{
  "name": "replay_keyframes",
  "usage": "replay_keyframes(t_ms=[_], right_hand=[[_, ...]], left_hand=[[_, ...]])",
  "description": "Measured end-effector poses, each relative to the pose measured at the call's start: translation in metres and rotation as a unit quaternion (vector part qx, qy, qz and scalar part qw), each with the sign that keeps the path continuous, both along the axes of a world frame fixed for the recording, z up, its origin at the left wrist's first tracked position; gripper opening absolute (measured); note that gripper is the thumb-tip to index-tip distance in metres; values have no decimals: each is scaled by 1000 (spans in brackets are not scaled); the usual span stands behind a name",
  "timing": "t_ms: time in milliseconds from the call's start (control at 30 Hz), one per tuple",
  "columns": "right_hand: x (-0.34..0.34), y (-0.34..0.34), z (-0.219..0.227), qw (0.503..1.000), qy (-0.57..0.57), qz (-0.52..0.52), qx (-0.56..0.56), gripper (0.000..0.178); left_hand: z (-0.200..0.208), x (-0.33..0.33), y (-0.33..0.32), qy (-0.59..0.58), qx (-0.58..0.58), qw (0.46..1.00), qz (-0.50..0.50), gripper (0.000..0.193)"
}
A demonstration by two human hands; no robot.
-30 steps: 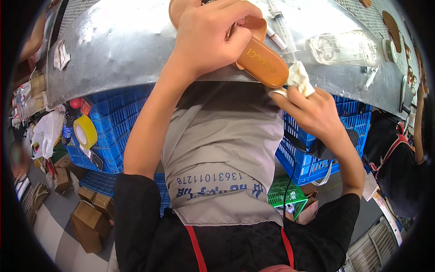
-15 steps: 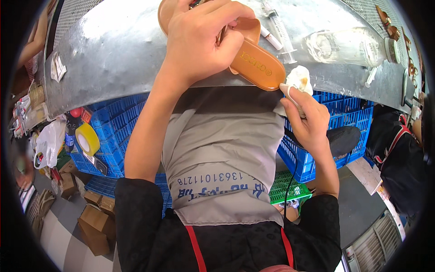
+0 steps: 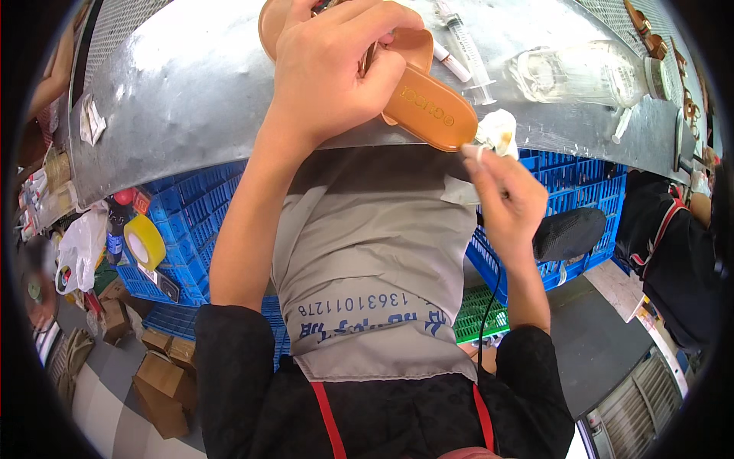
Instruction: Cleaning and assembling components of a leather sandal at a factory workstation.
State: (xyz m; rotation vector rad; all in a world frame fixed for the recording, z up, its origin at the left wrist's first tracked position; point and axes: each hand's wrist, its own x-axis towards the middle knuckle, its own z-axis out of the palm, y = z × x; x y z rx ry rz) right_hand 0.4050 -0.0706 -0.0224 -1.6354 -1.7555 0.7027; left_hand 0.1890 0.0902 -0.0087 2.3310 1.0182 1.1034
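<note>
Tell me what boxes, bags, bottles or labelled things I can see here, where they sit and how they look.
Cardboard boxes: brown, stacked on the floor at lower left.
Plastic bag: white and crumpled, left edge by the crates.
Tape roll: yellow ring, beside the blue crates.
Clear bottle: lying on the metal table, upper right.
Apron: grey, a line of dark print near its lower edge.
Sandal: tan, a stamped mark on its sole, held by the left hand.

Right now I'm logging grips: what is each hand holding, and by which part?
The left hand clasps a tan sandal around its middle, heel end free. The right hand pinches a white wad of cloth at its lower edge.
</note>
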Motion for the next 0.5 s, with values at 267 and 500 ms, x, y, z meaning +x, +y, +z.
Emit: replay_keyframes(t_ms=[267, 500], right_hand=[[-10, 1, -9, 995, 28, 0, 96, 30], [-9, 0, -1, 995, -7, -1, 98, 31]], left_hand=[[2, 1, -1, 10, -9, 1000, -5, 28], [0, 0, 0, 5, 10, 1000, -2, 28]])
